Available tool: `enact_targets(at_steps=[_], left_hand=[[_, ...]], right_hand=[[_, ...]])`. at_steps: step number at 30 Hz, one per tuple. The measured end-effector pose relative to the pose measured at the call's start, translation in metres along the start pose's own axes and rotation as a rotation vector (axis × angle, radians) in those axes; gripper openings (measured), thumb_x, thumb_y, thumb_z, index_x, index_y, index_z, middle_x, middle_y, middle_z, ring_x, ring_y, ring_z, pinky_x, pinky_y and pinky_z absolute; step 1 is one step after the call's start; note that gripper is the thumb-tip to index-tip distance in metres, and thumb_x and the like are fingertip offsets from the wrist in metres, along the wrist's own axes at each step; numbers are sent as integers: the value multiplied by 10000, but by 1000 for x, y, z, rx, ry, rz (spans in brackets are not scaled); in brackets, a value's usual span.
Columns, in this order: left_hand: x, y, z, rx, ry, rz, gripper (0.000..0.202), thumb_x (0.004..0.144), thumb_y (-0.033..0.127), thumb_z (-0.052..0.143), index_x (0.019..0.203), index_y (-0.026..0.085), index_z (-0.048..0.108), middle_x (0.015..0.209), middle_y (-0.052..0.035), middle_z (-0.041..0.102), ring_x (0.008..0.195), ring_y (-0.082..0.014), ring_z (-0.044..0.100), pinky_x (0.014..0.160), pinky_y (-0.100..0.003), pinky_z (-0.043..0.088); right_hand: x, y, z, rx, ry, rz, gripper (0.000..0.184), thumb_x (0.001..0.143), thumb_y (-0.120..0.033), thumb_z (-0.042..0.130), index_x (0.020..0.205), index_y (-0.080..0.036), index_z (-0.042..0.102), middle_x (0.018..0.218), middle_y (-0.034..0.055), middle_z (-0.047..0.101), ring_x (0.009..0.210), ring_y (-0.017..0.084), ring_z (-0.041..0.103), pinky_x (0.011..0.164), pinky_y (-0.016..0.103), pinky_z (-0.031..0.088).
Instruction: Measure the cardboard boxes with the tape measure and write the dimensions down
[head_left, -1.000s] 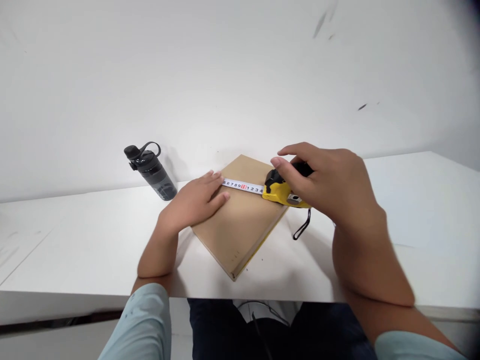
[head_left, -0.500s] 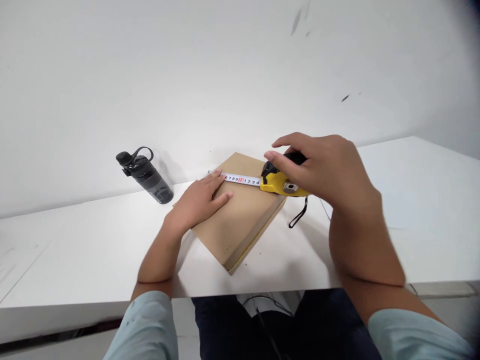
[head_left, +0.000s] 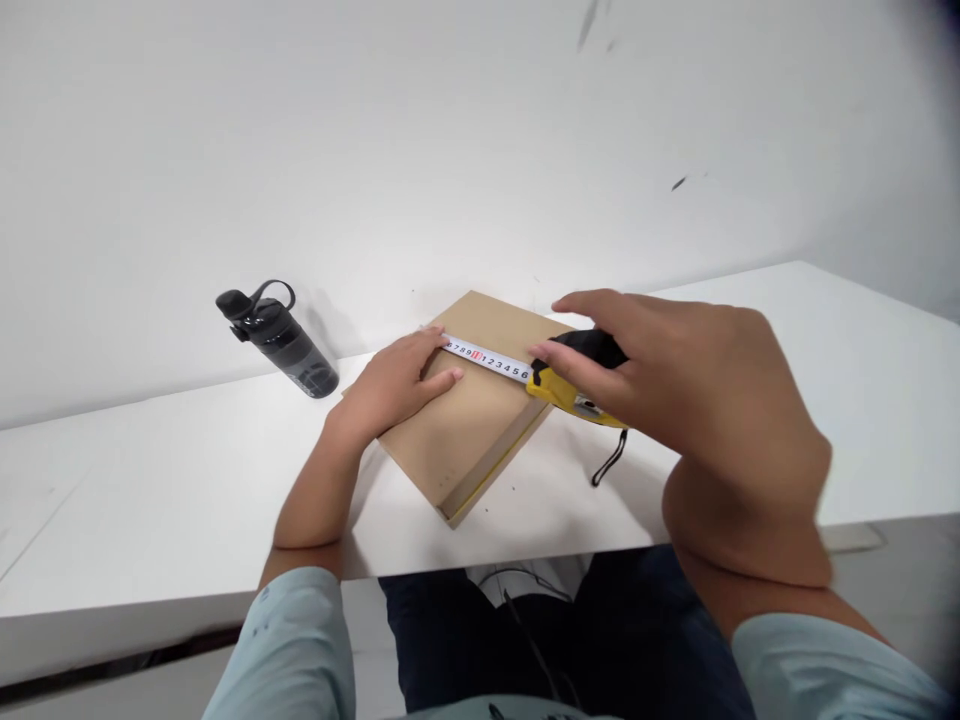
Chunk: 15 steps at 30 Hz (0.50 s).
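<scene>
A flat brown cardboard box (head_left: 465,430) lies turned at an angle on the white table (head_left: 165,490). My left hand (head_left: 394,385) rests flat on the box's left part, fingers stretched out, pinning the end of a white measuring tape blade (head_left: 487,361). The blade runs across the box's top to a yellow and black tape measure case (head_left: 574,385). My right hand (head_left: 675,365) is closed round that case above the box's right edge. A black wrist strap (head_left: 609,465) hangs from the case onto the table.
A dark water bottle (head_left: 281,335) with a loop cap lies tilted on the table at the back left, against the white wall. The table's front edge runs just below my forearms; my dark trousers and a cable show beneath it.
My right hand has drawn the tape measure case further to the right, so more of the blade shows. My left hand stays on the box. The view has shifted slightly.
</scene>
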<state>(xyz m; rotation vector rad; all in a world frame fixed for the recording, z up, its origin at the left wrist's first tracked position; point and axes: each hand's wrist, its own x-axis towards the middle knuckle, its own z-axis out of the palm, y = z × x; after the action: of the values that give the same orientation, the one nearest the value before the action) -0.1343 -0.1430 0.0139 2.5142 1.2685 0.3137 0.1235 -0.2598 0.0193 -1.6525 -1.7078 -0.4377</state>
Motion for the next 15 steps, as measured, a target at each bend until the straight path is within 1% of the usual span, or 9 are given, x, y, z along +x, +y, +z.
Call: enact_targets(at_steps=[3,5,7,11,13,15], left_hand=[[5,0,0,4,10,45,594,1035,565,571,1533,242,591,1714,-84,540,1532,-342,543,1278,-455,411],[9,0,1,9,2,76,558,1033,561,561,1485,239,617,1636,-97,606,1480,-366,570,1234,-469,440],[12,-1,3,-1,-9,97,525,1029,561,554,1431,234,641,1557,-107,650,1446,-390,575,1212,-488,441],[16,-3,9,-102,9,109,416,999,541,619,1270,234,691,1390,-106,700,1415,-421,558,1190,-499,413],[16,-3,12,-193,19,93,324,957,484,703,1163,234,713,1271,-99,713,1397,-432,553,1180,-497,402],[16,-2,13,-299,20,76,245,906,405,780,1060,225,722,1156,-89,705,1357,-435,564,1167,-500,397]], right_hand=[[-8,-5,-3,-41,10,43,439,999,-601,616,1226,-256,763,831,74,789,670,215,659,563,330,272],[-10,-6,-6,-60,7,48,431,1006,-583,617,1233,-252,775,903,91,806,709,222,680,574,330,303],[-12,-8,-11,-87,-12,31,404,1011,-577,616,1170,-255,802,937,99,812,731,227,693,585,333,324],[-22,-8,-26,-113,-71,16,346,1014,-553,632,1006,-265,823,888,94,802,734,241,709,607,347,390],[-27,-5,-33,-88,-116,29,300,1020,-507,638,979,-275,824,899,95,812,756,257,729,621,366,442],[-32,-2,-36,-63,-117,54,263,1009,-477,658,950,-282,824,914,94,824,779,278,748,637,390,485]])
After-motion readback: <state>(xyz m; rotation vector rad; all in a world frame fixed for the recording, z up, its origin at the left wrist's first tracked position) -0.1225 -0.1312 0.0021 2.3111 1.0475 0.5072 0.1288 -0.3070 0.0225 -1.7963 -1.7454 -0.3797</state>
